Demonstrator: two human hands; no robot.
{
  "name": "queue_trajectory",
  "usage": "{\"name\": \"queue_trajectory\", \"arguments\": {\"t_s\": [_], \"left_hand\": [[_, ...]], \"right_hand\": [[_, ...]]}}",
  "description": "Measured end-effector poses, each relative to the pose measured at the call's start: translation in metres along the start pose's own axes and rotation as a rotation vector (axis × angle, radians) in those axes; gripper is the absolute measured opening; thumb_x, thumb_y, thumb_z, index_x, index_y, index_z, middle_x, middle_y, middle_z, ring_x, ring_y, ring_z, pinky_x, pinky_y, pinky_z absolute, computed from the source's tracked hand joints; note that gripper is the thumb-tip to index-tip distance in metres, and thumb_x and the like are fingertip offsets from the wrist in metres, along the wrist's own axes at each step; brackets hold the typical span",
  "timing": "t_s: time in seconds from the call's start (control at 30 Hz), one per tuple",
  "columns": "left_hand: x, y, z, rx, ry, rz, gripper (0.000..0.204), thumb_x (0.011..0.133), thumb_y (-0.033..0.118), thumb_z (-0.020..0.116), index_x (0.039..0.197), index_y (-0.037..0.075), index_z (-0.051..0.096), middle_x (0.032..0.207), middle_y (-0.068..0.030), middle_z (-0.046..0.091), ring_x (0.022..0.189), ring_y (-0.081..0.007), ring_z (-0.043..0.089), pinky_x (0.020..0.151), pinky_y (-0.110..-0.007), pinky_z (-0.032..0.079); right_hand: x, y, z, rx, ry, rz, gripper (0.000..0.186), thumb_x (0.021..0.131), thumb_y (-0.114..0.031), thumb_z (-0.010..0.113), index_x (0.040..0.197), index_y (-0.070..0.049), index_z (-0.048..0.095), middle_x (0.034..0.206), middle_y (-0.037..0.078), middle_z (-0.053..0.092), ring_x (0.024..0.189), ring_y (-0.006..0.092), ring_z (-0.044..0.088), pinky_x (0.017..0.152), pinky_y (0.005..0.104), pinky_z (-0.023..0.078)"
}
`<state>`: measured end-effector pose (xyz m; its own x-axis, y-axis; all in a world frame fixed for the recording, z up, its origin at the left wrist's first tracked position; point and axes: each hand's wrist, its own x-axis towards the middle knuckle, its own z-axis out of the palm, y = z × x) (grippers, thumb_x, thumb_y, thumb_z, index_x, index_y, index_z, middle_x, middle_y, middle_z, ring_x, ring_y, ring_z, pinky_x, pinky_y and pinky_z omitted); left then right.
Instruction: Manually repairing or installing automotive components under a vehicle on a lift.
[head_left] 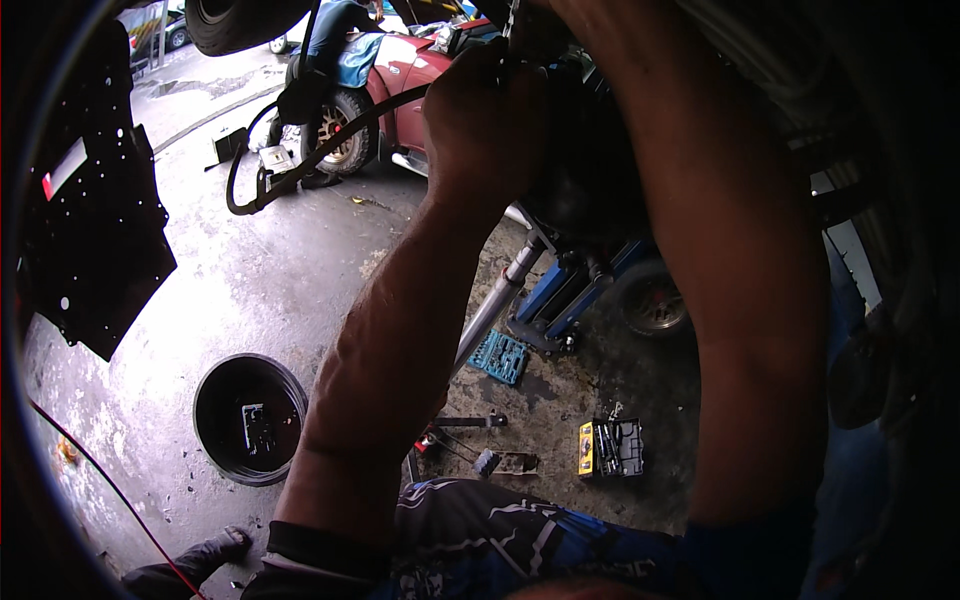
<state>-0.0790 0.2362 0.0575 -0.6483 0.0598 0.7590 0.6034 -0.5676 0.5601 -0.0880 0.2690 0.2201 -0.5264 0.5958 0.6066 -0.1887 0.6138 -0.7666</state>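
Overhead, both my arms reach up into the dark underside of a vehicle. My left hand is closed in a fist near the top of the view, its back toward me. A thin shiny metal piece sticks up just above that fist; what the fingers grip is hidden. Beside the fist passes a black hose, which loops out to the left. My right forearm rises past the dark parts, and the upper edge cuts off the right hand, so its fingers do not show.
A perforated black panel hangs at left. Below are a black tub, a blue-green socket set, a small toolbox and a blue floor jack with a silver handle. A person bends by a red car.
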Motion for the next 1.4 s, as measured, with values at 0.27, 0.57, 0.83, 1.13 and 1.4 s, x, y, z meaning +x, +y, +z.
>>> {"name": "queue_trajectory", "arguments": {"t_s": [0.27,0.57,0.83,1.13,1.4], "left_hand": [[0.002,-0.013,-0.002,0.193,-0.052,0.130,0.029,0.088,0.029,0.059,0.100,0.006,0.070,0.086,-0.0150,0.070,0.078,-0.0293,0.069,0.072,-0.035,0.054],[0.001,-0.007,-0.002,0.103,-0.051,-0.029,0.027,0.085,0.027,0.061,0.098,0.005,0.071,0.088,-0.0128,0.070,0.074,-0.0254,0.068,0.068,-0.034,0.053],[0.004,-0.014,-0.006,0.624,-0.100,0.323,0.016,0.087,0.022,0.058,0.092,0.011,0.069,0.094,-0.0132,0.069,0.081,-0.0286,0.068,0.074,-0.040,0.056],[-0.012,-0.040,-0.019,-0.230,-0.349,0.248,0.058,0.091,0.027,0.061,0.138,0.001,0.038,0.122,-0.0172,0.059,0.106,-0.0269,0.062,0.089,-0.037,0.049],[-0.015,-0.047,-0.028,-0.682,-0.447,0.121,0.060,0.089,0.025,0.055,0.139,-0.005,0.038,0.120,-0.0145,0.058,0.112,-0.0227,0.055,0.097,-0.034,0.042]], "right_hand": [[-0.021,-0.002,0.001,-0.199,0.105,-0.220,0.023,0.085,-0.018,0.058,0.070,-0.001,0.057,0.053,0.008,0.049,0.038,0.0181,0.042,0.037,0.0373,0.030],[-0.005,0.003,-0.003,-0.600,0.060,-0.520,0.027,0.082,-0.018,0.057,0.071,0.006,0.063,0.057,0.020,0.060,0.048,0.0302,0.060,0.045,0.0449,0.044],[0.000,0.008,0.007,-0.313,0.102,-0.405,0.024,0.074,-0.010,0.060,0.086,0.009,0.066,0.071,0.021,0.066,0.057,0.0275,0.064,0.049,0.0403,0.046],[-0.001,-0.016,0.004,-0.074,0.043,-0.144,0.012,0.085,-0.011,0.057,0.085,0.001,0.058,0.060,0.007,0.050,0.046,0.0183,0.046,0.041,0.0353,0.035],[-0.065,-0.022,-0.005,0.146,-0.215,-0.171,0.016,0.089,-0.016,0.059,0.085,-0.001,0.057,0.058,0.005,0.047,0.045,0.0163,0.043,0.041,0.0334,0.034]]}}
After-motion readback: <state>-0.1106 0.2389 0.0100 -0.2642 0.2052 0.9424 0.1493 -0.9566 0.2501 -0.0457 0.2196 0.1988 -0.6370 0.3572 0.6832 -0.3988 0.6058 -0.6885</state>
